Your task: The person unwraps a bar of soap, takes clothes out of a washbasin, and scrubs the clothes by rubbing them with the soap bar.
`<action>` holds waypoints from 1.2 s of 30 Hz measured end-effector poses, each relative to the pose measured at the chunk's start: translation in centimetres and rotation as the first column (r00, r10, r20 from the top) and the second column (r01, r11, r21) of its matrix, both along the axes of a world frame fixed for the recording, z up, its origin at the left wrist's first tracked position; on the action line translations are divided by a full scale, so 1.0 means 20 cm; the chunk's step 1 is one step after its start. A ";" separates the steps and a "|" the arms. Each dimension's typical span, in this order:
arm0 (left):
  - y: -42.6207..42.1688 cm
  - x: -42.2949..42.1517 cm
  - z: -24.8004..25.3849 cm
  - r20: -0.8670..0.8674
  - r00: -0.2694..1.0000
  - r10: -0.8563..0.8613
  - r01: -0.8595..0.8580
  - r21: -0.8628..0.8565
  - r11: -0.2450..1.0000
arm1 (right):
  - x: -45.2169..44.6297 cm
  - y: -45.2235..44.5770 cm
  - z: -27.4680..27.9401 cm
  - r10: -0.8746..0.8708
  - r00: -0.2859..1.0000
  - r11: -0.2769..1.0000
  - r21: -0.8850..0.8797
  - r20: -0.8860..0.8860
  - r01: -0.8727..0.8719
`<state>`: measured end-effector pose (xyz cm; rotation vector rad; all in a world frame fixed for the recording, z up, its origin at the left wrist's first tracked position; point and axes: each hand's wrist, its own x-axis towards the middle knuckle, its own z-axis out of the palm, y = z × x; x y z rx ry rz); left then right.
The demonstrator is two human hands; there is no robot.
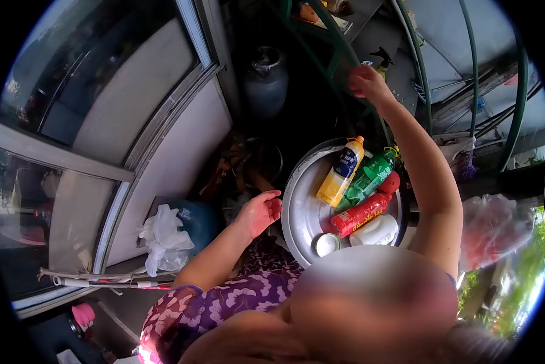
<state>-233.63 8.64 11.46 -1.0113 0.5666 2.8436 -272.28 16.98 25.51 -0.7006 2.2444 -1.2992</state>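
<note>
My left hand [262, 213] is held beside the left rim of a round metal basin [295, 212], its fingers loosely bent and apart, with nothing in it. My right hand [369, 86] is stretched far forward at a green metal rail, right beside a spray bottle [382, 60] with a black trigger. Its fingers look bent and blurred, and whether they grip anything is unclear. In the basin lie a yellow bottle with a dark label [341, 173], a green bottle [369, 177], a red bottle [362, 215], a white bottle [374, 232] and a small round container [327, 244].
Green rails [419, 67] and a cluttered shelf [369, 30] stand ahead on the right. A dark gas cylinder [266, 85] stands at the back. White plastic bags [166, 236] lie by a blue container [198, 224] on the left, beside a framed glass panel [133, 91]. Another plastic bag [494, 230] hangs at right.
</note>
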 end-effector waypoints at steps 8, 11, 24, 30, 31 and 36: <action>-0.48 -0.31 -0.25 0.160 0.987 0.028 -0.035 0.044 0.998 | -0.90 -0.89 0.05 -0.143 0.973 0.980 -0.161 -0.183 0.114; -0.59 -0.39 -0.30 0.208 0.976 0.056 -0.068 0.051 0.996 | -1.23 -1.11 0.02 -0.207 0.967 0.968 -0.177 -0.147 0.180; -0.83 -0.31 -0.52 0.374 0.905 0.205 -0.249 0.072 0.966 | -1.61 -1.57 -0.03 0.176 0.969 0.968 0.210 -0.172 -0.139; -0.86 -0.31 -0.55 0.385 0.884 0.266 -0.313 0.065 0.948 | -1.57 -1.62 0.00 0.429 0.829 0.827 0.526 -0.359 -0.200; -0.86 -0.32 -0.56 0.378 0.887 0.264 -0.311 0.068 0.948 | -1.72 -1.63 -0.02 0.447 0.871 0.821 0.481 -0.203 -0.308; -0.85 -0.39 -0.52 0.307 0.919 0.245 -0.272 0.046 0.961 | -1.84 -1.38 -0.17 -0.108 0.975 0.974 -0.174 0.193 0.142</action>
